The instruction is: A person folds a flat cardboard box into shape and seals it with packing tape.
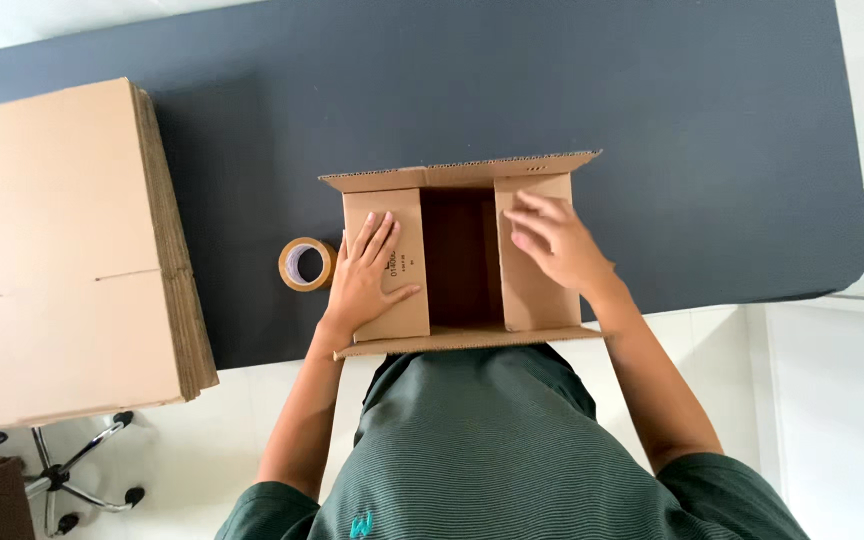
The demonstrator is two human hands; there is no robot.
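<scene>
Open-palmed, gripping nothing, a left hand [367,275] and right hand [557,245] press the inner flaps of a cardboard box [462,255] at the dark table's [652,100] near edge, where uneven pressure could tip it off.

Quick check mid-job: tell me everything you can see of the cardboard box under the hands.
The cardboard box is plain brown corrugated board, standing at the near edge of the dark table. Its two side flaps are folded inward with a dark gap between; far and near flaps stay open. The left hand lies flat on one flap, the right hand on the other.
</scene>
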